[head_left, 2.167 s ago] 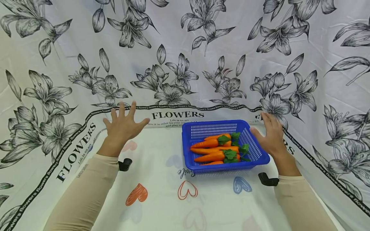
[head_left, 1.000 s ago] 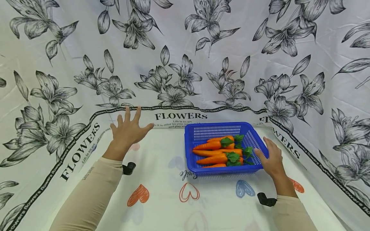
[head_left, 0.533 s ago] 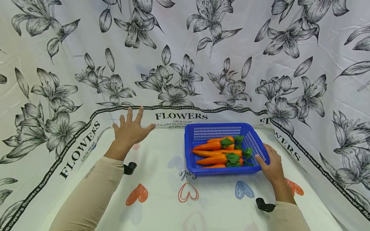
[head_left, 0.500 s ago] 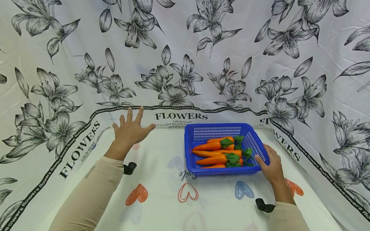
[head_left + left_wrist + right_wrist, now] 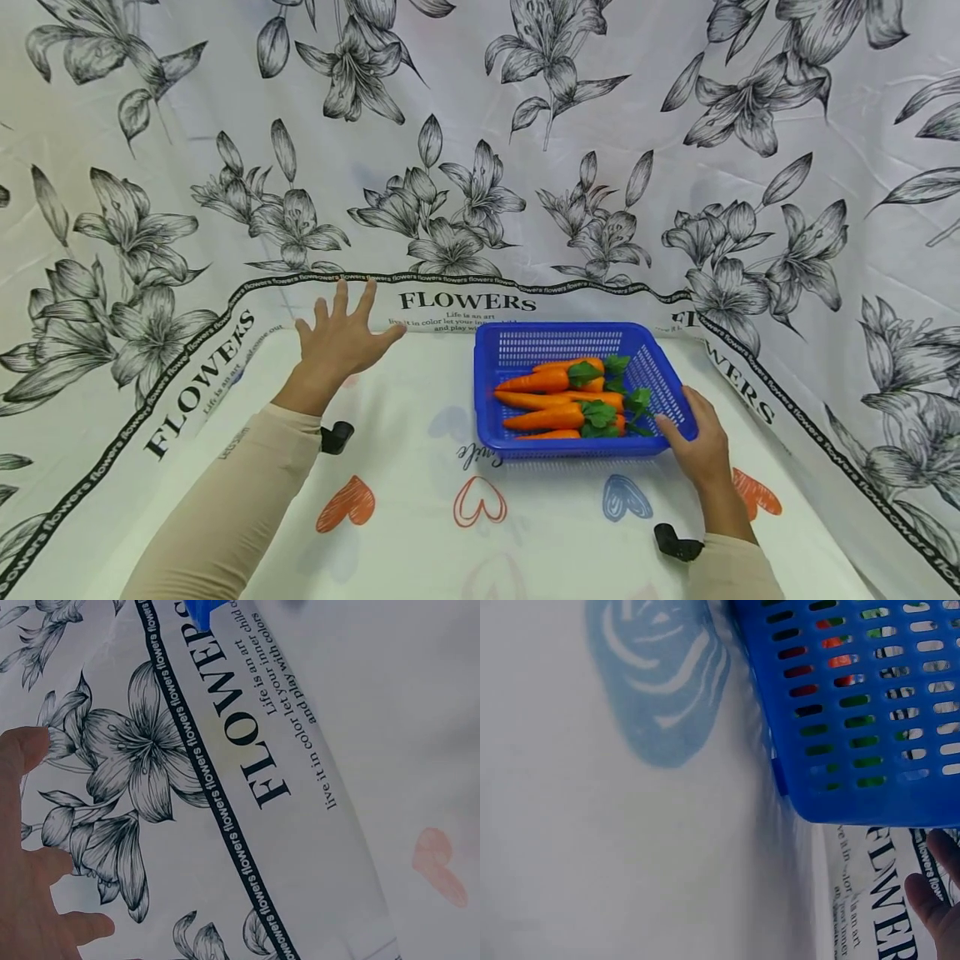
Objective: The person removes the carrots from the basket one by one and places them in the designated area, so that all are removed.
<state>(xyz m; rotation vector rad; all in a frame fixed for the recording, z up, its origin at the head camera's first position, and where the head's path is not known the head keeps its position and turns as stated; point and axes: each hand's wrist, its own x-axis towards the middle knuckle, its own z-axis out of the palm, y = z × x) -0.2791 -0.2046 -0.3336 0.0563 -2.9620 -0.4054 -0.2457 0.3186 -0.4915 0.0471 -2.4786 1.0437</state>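
Note:
A blue slotted plastic basket (image 5: 577, 447) stands on the table, right of centre in the head view. Several carrots (image 5: 536, 400) with green tops lie in it, pointing left. My right hand (image 5: 701, 442) holds the basket's right rim near the front corner, thumb over the inside and fingers outside. In the right wrist view the basket wall (image 5: 795, 799) covers much of the upper right, and fingertips of my right hand (image 5: 937, 889) show just below its edge. My left hand (image 5: 339, 346) hovers at the left with fingers spread, touching nothing.
White cloth (image 5: 405, 533) printed with hearts covers the table. A flower-print curtain (image 5: 450, 100) rises behind and at both sides, its lettered border close to the basket's far side. Black wrist mounts (image 5: 677, 543) stick out from the inner side of each forearm.
My right hand has come down and nearer from beside the basket's far right, and has taken hold of its right rim. My left hand has shifted slightly right and stays spread.

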